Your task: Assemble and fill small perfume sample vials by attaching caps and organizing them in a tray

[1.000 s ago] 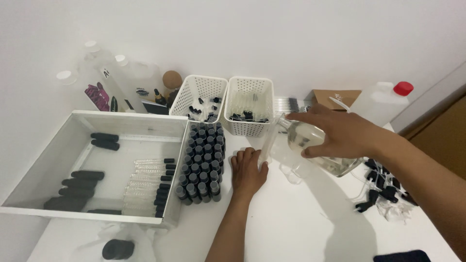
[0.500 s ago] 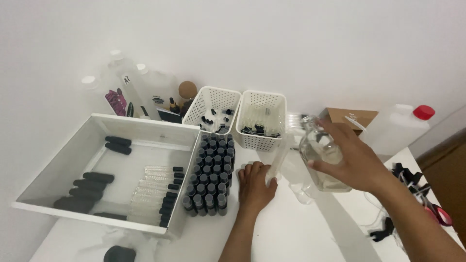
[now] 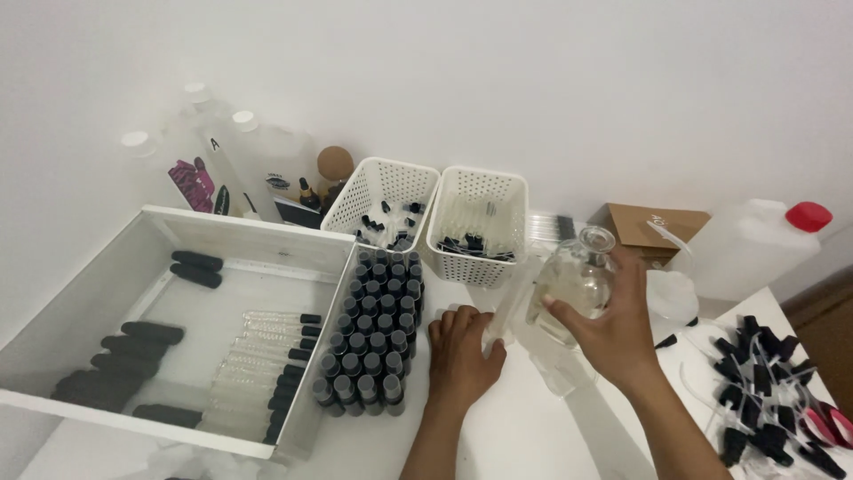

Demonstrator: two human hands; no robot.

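Note:
My right hand [image 3: 615,331] grips a round clear glass flask [image 3: 576,280] with pale liquid, held upright just above the white table. My left hand [image 3: 460,354] rests on the table with its fingers against a clear plastic container [image 3: 520,313] next to the flask. Left of that hand stands a block of several small dark bottles with grey tops [image 3: 371,333].
A large white tray [image 3: 258,233] at the left holds black caps and clear droppers. Two white perforated baskets [image 3: 382,182] [image 3: 484,191] stand behind the bottles. Plastic bottles [image 3: 258,164] line the wall, with a red-capped jug [image 3: 755,244], a cardboard box [image 3: 653,227] and loose black droppers [image 3: 764,382] at right.
My right hand has brought the flask leftward and tipped it up from a slanted hold to upright, nearer my left hand. The camera view has shifted closer; my left hand stayed put.

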